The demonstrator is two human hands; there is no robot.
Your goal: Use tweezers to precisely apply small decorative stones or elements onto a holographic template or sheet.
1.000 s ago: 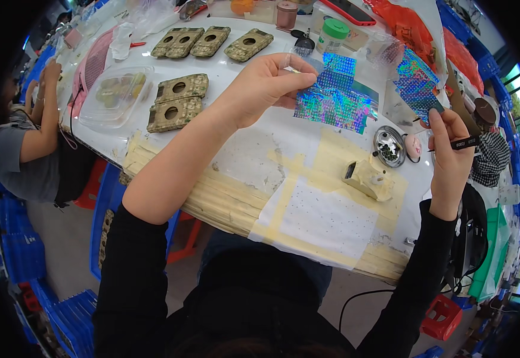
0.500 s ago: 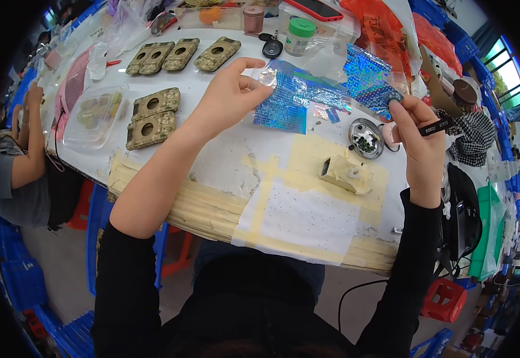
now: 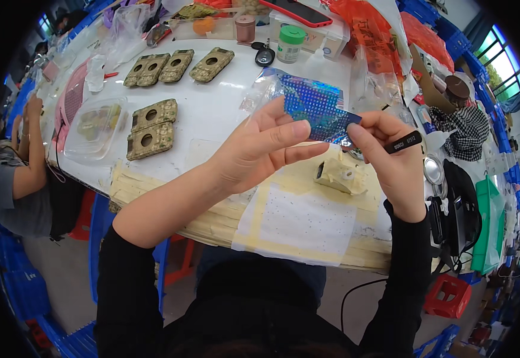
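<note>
Above the table I hold shiny blue holographic film (image 3: 313,98) with a clear plastic margin at its left. My left hand (image 3: 254,146) is closed on the film's left part, thumb in front and fingers partly behind. My right hand (image 3: 394,161) pinches its lower right corner between thumb and fingers. Black tweezers (image 3: 404,142) are also held in that hand, sticking out to the right. Whether the film is one layer or two overlapping pieces, I cannot tell. Below it a small block wrapped in cream tape (image 3: 342,176) sits near a white sheet (image 3: 299,224) dotted with tiny specks.
Several camouflage-patterned tank hulls (image 3: 151,132) with round holes lie at the left. Behind them stands a clear plastic box (image 3: 96,128). Farther back are a green-lidded jar (image 3: 290,43) and a red-edged phone (image 3: 299,12). A black bag (image 3: 460,209) is at the right; another person (image 3: 18,179) sits at the left.
My hands have come together. The right hand moved left and lower with its blue film, which now meets my left hand. The left hand moved right and lower.
</note>
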